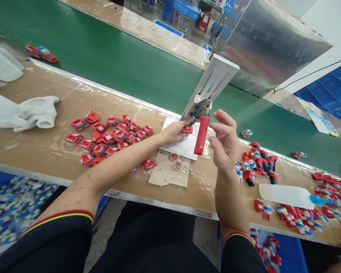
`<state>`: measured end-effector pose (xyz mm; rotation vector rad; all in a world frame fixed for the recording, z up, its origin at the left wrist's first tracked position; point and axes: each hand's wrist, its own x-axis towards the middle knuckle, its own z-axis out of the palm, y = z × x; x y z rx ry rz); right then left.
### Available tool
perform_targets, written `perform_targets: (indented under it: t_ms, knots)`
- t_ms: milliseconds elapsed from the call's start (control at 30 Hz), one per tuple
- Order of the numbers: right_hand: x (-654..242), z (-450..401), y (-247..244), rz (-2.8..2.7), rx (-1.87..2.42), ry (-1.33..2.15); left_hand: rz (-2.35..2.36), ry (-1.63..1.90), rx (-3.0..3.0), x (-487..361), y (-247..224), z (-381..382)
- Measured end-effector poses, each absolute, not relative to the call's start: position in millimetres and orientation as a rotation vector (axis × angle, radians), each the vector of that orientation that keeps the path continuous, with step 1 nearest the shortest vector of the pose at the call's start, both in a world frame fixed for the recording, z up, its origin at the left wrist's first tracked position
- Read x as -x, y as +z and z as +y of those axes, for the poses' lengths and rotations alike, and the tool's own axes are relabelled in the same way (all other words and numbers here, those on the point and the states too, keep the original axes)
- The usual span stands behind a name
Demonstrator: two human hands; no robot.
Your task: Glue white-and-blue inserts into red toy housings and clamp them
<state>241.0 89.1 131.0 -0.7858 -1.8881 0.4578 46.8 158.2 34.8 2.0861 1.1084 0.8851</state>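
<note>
Press step at frame centre: the left hand [174, 131] held a small red plastic part [186, 129] under the nose of the silver metal toggle press [200, 108], fingers pinched together on the part. The right hand [225, 142] sat just beside the red rubber-sleeved lever handle [201, 135], fingers spread apart and curled toward it, apparently not clamped on it; actual contact could not be told. The press stood on a white plastic-covered base plate [184, 146] on the brown wooden workbench [45, 148].

Left of centre lay a loose pile of red plastic parts [108, 138]. Right of centre sat a second heap of red parts with blue-and-white inserts [254, 163], likely a different stage. A white plastic scoop with blue handle [287, 195] lay at lower right. A torn cardboard scrap [166, 172] with small round bits sat below the press. A white cloth glove [35, 113] lay at left. The green conveyor belt [116, 57] ran across the upper frame.

Judged step: part seated, lever not yet pulled. The next move would call for the right hand closing on the handle and the left fingers staying out of the pinch point while keeping the part square.
</note>
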Motion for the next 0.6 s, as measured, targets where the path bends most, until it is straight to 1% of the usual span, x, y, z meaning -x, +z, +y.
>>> perform_targets:
  t_ms: [167,233,300,467,600]
  knots:
    - [-223,60,114,-1.649,0.912,1.209,1.097,0.889,-2.099,-46,32,158]
    - [-218,56,110,-1.622,0.939,1.285,1.089,0.893,-2.108,-44,30,158]
    - [-216,58,105,-1.652,0.972,1.19,1.084,0.884,-2.113,-43,28,159]
    - [-220,79,80,-1.993,1.192,0.757,1.09,0.852,-2.123,-41,26,160]
    - [-234,95,64,-2.027,1.304,0.653,1.093,0.828,-2.147,-38,30,161]
